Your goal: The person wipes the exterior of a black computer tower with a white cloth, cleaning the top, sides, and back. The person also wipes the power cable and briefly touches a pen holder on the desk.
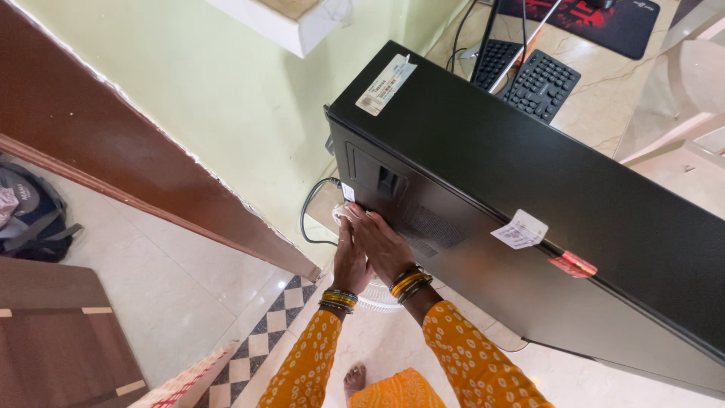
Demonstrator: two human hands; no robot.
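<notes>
A large black desktop computer case [529,189] stands in front of me, its side panel facing me. My left hand [350,261] and my right hand [384,243] press together against the lower left part of that side panel, just under a recessed latch [387,181]. Something small and white [341,214] shows at my fingertips; I cannot tell whether I grip it. Both wrists carry bangles, and my sleeves are orange with white dots. A black cable [310,211] loops out from the case's near corner.
White stickers [387,83] and a red one [572,264] sit on the case. A black keyboard [540,83] lies behind on a marble top. A pale green wall and brown door frame [151,181] stand left, a backpack [30,215] on the floor.
</notes>
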